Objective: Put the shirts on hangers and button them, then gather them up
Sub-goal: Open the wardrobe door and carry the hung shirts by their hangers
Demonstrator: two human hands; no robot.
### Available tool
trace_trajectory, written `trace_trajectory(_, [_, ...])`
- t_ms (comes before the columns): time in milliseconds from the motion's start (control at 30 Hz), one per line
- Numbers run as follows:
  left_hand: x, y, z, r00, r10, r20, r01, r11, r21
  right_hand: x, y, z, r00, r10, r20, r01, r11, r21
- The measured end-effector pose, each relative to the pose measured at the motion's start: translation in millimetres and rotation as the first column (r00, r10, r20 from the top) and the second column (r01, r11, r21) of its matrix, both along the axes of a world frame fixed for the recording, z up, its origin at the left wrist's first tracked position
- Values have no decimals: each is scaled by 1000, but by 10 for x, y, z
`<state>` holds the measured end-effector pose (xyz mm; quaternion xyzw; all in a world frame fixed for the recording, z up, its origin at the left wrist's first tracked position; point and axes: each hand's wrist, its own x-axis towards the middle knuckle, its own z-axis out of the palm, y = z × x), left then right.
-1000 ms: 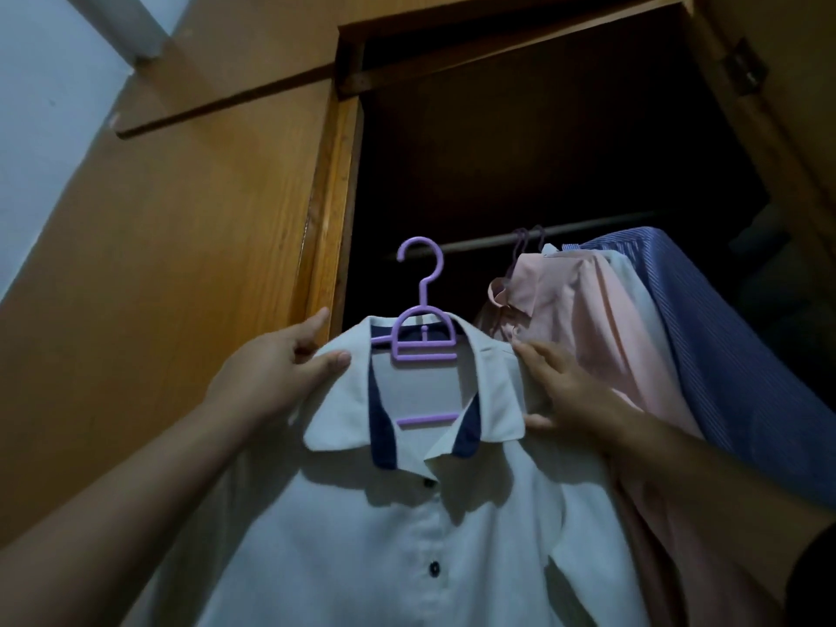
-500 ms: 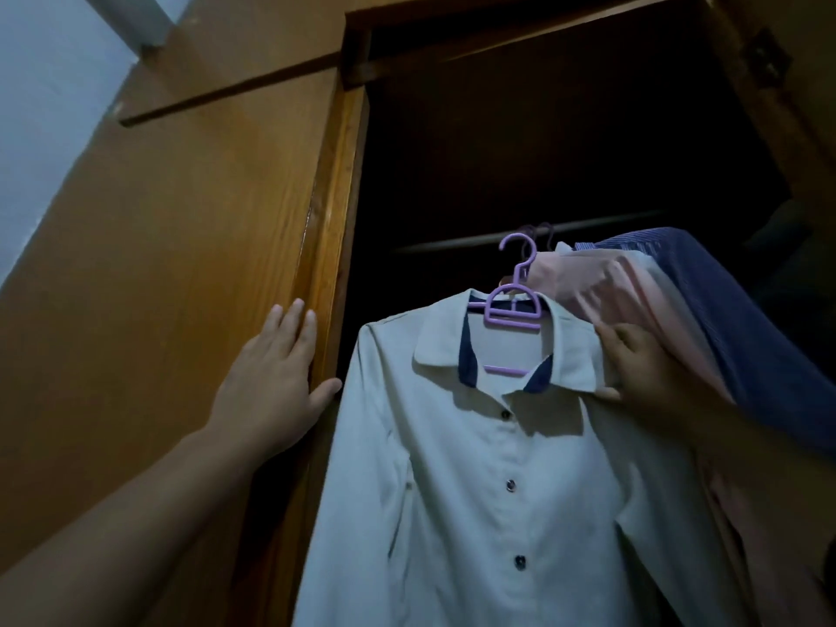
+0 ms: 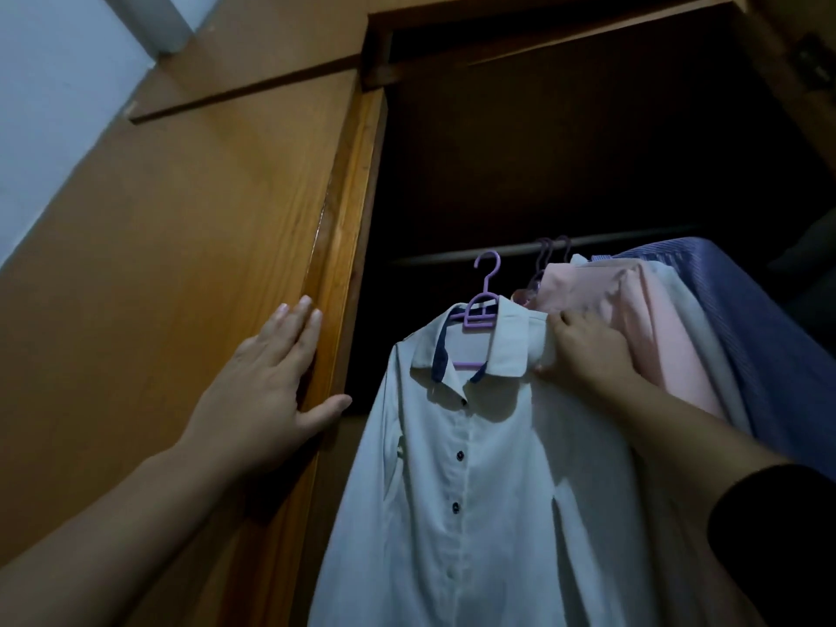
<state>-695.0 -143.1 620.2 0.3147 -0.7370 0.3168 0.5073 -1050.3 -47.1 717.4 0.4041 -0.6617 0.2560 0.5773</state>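
A white shirt (image 3: 466,491) with dark buttons and a navy collar lining hangs on a purple hanger (image 3: 482,310), buttoned down the front. My right hand (image 3: 583,350) grips the shirt's shoulder by the collar and holds it up inside the wardrobe. The hanger's hook sits just below the metal rail (image 3: 497,253), apart from it. My left hand (image 3: 271,391) rests flat with straight fingers on the wooden wardrobe door (image 3: 181,264), thumb hooked round its edge.
On the rail to the right hang a pink shirt (image 3: 642,319), a pale one behind it and a blue striped shirt (image 3: 769,337) on hangers. The wardrobe interior (image 3: 565,151) is dark. A white wall (image 3: 45,106) shows at the upper left.
My left hand let go of the shirt's collar and moved left onto the wardrobe door. My right hand carried the shirt up and right, close under the rail.
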Motion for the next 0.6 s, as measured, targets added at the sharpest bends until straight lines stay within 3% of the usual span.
trace_trajectory(200, [-18, -45, -28, 988, -128, -82, 128, 992, 4, 175, -195, 317, 986, -163, 26, 163, 987, -6])
trace_trajectory(367, [0, -95, -8, 985, -157, -71, 158, 987, 13, 274, -294, 534, 918, -396, -21, 396, 918, -12])
trace_trajectory(600, [-7, -129, -6, 977, -194, -88, 196, 981, 13, 257, -381, 780, 885, -465, -31, 463, 885, -53])
